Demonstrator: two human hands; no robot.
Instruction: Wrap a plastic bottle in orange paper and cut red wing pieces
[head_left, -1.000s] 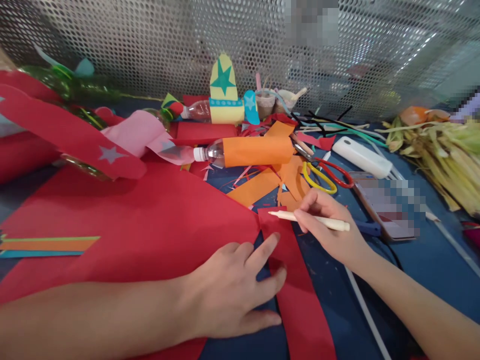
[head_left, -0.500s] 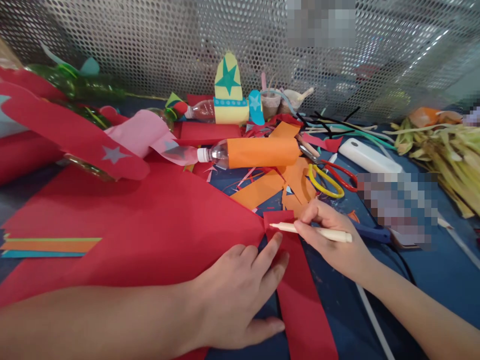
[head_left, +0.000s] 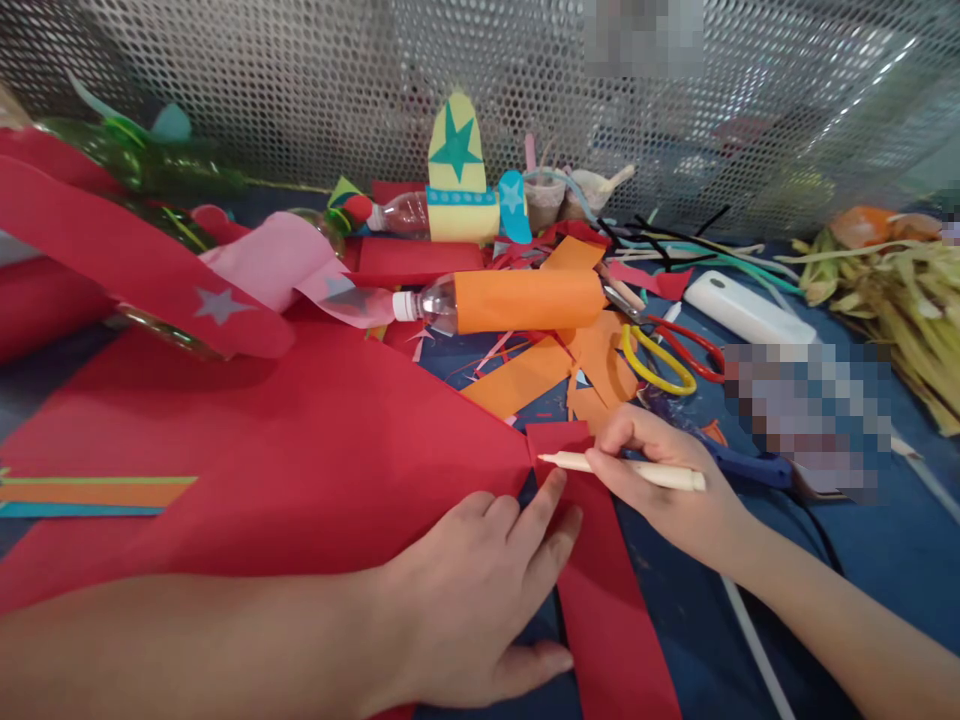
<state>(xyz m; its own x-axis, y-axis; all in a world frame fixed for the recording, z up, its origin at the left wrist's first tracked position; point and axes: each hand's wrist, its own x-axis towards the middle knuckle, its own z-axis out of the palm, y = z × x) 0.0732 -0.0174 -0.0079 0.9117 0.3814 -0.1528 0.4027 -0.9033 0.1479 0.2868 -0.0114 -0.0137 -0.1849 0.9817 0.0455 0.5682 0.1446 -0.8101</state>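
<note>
A red paper strip lies at the lower middle, its top end beside the corner of a large red paper sheet. My left hand lies palm down with its fingers spread; the fingertips rest on the strip. My right hand pinches a cream-coloured felt-tip pen, with its tip at the left edge of the strip, near the top end. Just beyond the right hand are scissors with yellow and red handles. Orange paper scraps lie beyond the strip.
An orange-wrapped plastic bottle lies ahead, and a yellow-wrapped bottle with a green star sits farther back. At left are a red wing-like cutout and green bottles. A white glue gun-like device and a perforated metal panel border the far side.
The pen tip has shifted slightly left and down along the red strip, with my right hand. My left hand stays pressed in nearly the same place.
</note>
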